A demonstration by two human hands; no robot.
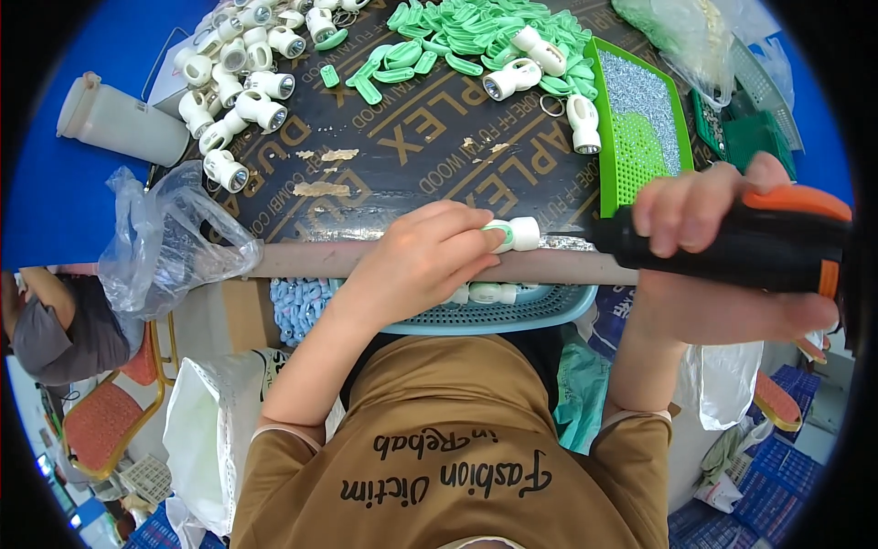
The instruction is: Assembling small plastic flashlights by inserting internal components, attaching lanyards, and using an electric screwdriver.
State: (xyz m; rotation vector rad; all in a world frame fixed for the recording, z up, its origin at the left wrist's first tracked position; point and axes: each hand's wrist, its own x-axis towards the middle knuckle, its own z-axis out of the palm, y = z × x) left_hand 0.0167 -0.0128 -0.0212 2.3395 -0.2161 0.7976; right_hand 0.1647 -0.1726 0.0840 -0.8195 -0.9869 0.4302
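At the table's front edge my left hand (416, 256) is closed on a small white flashlight (523, 234) with a green insert, its fingertips pressed on the green part. My right hand (681, 215) is wrapped around a black and orange power screwdriver (750, 242) that lies sideways, its nose toward the flashlight. A gap separates the tool's nose from the flashlight; the bit cannot be made out clearly. More white flashlights (261, 110) are heaped at the back left. Green plastic pieces (485, 37) form a pile at the back middle, with a few white flashlights (583, 123) beside it.
A bright green tray (605, 174) of small silvery parts stands right. A blue basket (512, 320) sits below the table edge by my lap. At left are a translucent bucket (128, 119) and a plastic bag (174, 238). Another person (73, 320) sits far left.
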